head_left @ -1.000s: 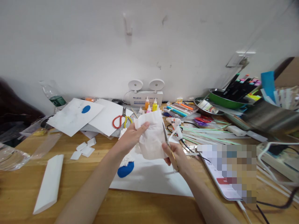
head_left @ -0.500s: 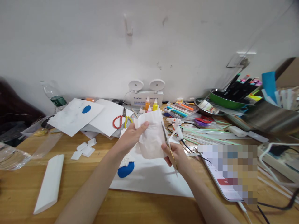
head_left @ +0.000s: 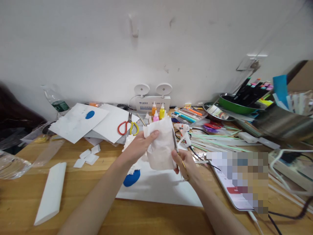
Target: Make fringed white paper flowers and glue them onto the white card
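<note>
My left hand (head_left: pixel 138 147) pinches a white tissue (head_left: pixel 161 153) near its upper left, the thumb lying across its face. The tissue is held up above the table, slightly wrinkled. In my right hand (head_left: pixel 188 161) is a pair of scissors with gold handles (head_left: pixel 184 171). Their blades run along the tissue's right edge; a narrow white strip hangs below that hand. Underneath lies a white sheet (head_left: pixel 161 192) bearing a blue patch (head_left: pixel 132 178) and white crumpled bits (head_left: pixel 133 168), partly hidden by my left hand and the tissue.
Red-and-yellow-handled scissors (head_left: pixel 129 125), small paint bottles (head_left: pixel 162 112) and a glue gun (head_left: pixel 184 132) stand or lie behind my hands. A phone (head_left: pixel 232 192) is at right. White paper squares (head_left: pixel 91 159) and a folded white tissue stack (head_left: pixel 51 192) lie at left.
The tissue and both hands have shifted slightly right and down. The scissors' gold handles now look wider apart. More of the pink bottle shows behind the tissue.
</note>
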Tool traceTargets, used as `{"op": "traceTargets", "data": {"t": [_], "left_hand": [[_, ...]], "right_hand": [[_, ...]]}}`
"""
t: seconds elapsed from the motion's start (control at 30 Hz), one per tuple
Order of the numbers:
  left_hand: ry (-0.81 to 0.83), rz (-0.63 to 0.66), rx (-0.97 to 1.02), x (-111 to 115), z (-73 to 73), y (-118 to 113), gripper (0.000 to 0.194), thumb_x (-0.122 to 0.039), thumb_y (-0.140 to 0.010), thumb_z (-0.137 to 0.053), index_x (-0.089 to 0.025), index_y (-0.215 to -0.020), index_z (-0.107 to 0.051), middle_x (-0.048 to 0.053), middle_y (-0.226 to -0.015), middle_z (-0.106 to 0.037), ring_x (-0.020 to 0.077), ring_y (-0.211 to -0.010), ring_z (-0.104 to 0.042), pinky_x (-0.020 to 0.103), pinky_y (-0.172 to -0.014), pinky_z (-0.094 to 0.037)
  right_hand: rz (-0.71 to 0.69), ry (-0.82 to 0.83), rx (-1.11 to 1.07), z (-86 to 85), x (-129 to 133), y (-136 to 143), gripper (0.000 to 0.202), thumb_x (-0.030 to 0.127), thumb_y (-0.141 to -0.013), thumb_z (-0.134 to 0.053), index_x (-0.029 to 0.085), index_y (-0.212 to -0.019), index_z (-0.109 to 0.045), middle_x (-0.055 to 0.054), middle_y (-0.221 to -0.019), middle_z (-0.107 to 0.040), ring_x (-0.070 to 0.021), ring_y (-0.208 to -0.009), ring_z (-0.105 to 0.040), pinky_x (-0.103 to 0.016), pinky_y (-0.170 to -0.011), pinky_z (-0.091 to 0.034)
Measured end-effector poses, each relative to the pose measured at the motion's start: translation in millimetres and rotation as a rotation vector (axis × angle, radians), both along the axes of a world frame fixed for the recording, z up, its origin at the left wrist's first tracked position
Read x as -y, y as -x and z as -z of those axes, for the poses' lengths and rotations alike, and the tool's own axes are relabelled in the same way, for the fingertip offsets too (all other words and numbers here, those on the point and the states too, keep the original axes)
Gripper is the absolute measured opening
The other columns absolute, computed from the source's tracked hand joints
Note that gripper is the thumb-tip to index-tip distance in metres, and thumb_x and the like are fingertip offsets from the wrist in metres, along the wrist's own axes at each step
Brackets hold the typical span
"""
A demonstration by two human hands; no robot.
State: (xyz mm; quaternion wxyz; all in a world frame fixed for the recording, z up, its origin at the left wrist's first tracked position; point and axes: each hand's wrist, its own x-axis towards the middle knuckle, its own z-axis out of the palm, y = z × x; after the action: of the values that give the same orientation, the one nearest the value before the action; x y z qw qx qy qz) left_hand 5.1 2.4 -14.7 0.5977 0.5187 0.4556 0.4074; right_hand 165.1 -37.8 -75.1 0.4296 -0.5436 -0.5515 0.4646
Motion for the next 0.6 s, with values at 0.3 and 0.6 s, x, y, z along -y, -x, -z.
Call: {"op": "traceTargets", "data": {"t": [0.3, 0.6], "left_hand": [[0.022, 0.039, -0.006, 1.7, 4.1, -3.0, 0.043, -0.047, -0.069, -0.059, -0.016, -0.099, -0.062, 0.007, -0.089, -0.067, 0.0203, -0.082, -0.060, 0.029, -0.069, -0.047], [0.045, 0.043, 0.018, 2.0, 5.8, -5.7, 0.043, -0.046, -0.069, -0.061, -0.015, -0.099, -0.062, 0.008, -0.090, -0.067, 0.0205, -0.081, -0.061, 0.031, -0.069, -0.048]], "right_hand": [[-0.023, -0.067, -0.024, 9.7, -1.5, -3.5, 0.053, 0.067, -0.071, -0.044, 0.019, -0.049, -0.038, 0.004, -0.036, -0.038, -0.0080, -0.032, -0.038, -0.020, -0.032, -0.026], [-0.001, -0.088, -0.024, 7.1, -1.4, -3.7, 0.053, 0.067, -0.071, -0.043, 0.020, -0.049, -0.034, 0.005, -0.040, -0.033, -0.0070, -0.037, -0.031, -0.020, -0.035, -0.022]]}}
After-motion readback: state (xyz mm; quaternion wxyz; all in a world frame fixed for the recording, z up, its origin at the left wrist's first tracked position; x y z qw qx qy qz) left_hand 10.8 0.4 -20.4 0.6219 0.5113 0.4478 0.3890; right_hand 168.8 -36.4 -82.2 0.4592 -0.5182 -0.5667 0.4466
